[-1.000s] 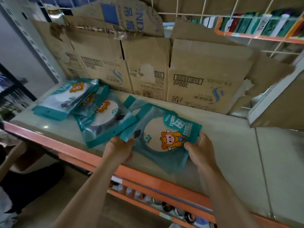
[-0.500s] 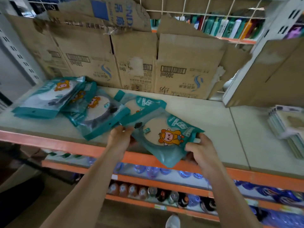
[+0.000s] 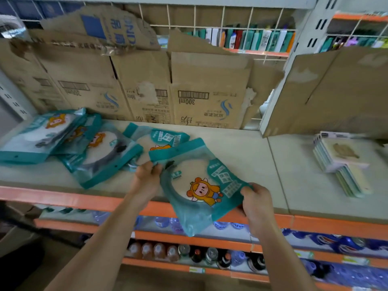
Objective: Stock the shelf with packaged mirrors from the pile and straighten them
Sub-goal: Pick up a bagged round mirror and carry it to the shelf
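The pack [image 3: 201,185] sits crooked, and about half of it hangs out past the orange lip [image 3: 63,198] of the shelf [image 3: 241,148], over the bottles [image 3: 195,255] lower down. That is the weak spot as I see it. The bag looks slick and floppy and is held at only 2 points on its edges, so if either grip slackens out there it could slide off the front and drop. A mirror inside would not take that kindly.

Turning it square could also go wrong on the left. There its top corner lies just beside a 2nd pack [image 3: 161,139] and the loose pile [image 3: 98,156], and a wide swing would likely nudge those further askew. Whether the pack's upper part rests on the shelf or is lifted clear, I cannot tell.

Both arms reach forward and up from below the lip, forearms bare. The left hand [image 3: 147,177] is at the pack's top left corner, fingers curled in and pinching the teal border. The right hand [image 3: 255,200] has the right edge low down, thumb on the printed face and fingers folded beneath. The hands are well apart, with the cartoon figure between them. Torn cardboard [image 3: 210,91] stands behind, and booklets [image 3: 344,164] lie well off to the right.
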